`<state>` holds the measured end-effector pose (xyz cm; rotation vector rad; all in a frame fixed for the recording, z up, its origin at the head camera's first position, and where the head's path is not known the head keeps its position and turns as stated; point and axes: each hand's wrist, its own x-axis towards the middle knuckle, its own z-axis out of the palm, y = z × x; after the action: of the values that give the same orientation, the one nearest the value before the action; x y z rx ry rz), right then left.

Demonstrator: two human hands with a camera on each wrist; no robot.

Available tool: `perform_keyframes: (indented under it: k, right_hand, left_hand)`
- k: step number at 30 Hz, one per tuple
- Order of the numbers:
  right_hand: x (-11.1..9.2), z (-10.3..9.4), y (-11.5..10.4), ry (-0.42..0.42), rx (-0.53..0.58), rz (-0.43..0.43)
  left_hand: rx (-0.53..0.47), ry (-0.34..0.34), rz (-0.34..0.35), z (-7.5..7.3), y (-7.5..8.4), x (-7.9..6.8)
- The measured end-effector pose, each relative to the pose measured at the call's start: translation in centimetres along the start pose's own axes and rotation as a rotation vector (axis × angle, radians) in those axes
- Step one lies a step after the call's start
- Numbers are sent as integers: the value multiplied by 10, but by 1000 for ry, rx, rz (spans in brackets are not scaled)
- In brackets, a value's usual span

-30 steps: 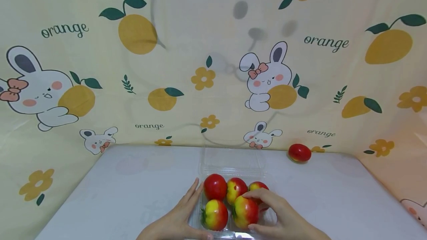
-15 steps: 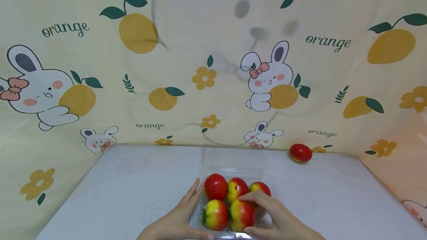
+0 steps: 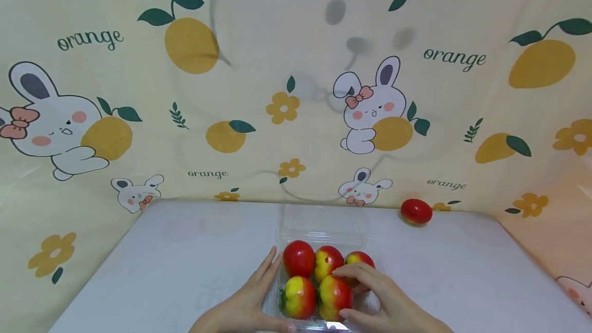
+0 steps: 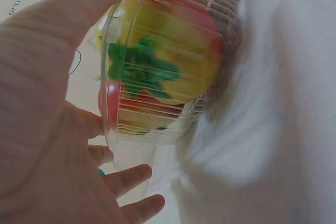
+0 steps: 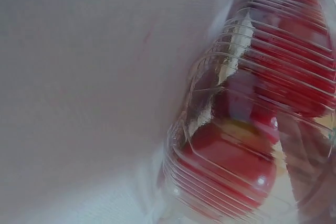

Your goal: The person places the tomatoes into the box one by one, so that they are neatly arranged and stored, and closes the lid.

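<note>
One left hand (image 3: 245,297) angled inward, fingers (image 4: 128,178) spread against clear box (image 3: 333,326), one right hand (image 3: 386,297) arched, fingers (image 3: 363,273) pinching red-yellow fruit (image 3: 335,298)

Five fruits (image 3: 299,298) in one clear plastic container (image 3: 324,325), a sixth fruit (image 3: 416,211) outside it, two hands (image 3: 242,302), one table (image 3: 208,251)

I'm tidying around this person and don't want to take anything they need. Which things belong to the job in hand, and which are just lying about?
In the job:
clear box, lid open
held fruit, in the right hand
four other fruits, in the box
left hand, at the box's side

Lying about:
lone red fruit, untouched, though possibly meant for the box
</note>
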<state>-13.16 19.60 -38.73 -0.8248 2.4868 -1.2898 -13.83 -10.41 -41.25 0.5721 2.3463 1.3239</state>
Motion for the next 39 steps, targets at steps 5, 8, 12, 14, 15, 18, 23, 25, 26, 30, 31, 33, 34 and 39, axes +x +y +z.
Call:
perform_keyframes:
  k: [5,8,12,14,15,18,23,25,26,30,31,33,34,39]
  right_hand:
    - [-1,-1,2,43,-29,-81]
    - [-1,-2,5,65,-43,-145]
    - [0,-1,6,55,-39,-183]
    - [0,-1,6,43,-37,-185]
    - [0,-1,6,38,-37,-186]
    - [0,0,7,32,-45,-185]
    - [1,1,8,20,-43,-175]
    - [1,1,9,11,-35,-177]
    - [1,1,9,7,-29,-176]
    - [1,1,9,-2,-15,-134]
    - [1,0,9,-4,-14,-122]
    - [1,0,8,-1,-18,-97]
    - [0,0,8,1,-18,-85]
    - [-2,-3,6,28,-38,-98]
  left_hand:
    - [2,-5,0,-1,1,0]
    - [5,-11,9,-2,1,0]
    - [15,-13,17,-2,1,0]
    - [13,-14,12,-2,1,0]
    - [8,-13,9,-2,1,1]
    - [-1,-15,2,-2,0,1]
    - [12,-16,13,-2,-1,1]
    - [17,-17,15,-2,-1,1]
    - [21,-16,19,-2,-1,1]
    - [16,-16,17,-2,-1,1]
    - [12,-16,17,-2,-2,1]
    - [8,-18,19,-2,-2,1]
    - [6,-19,18,-2,-2,1]
    - [-3,-23,16,-1,-4,2]
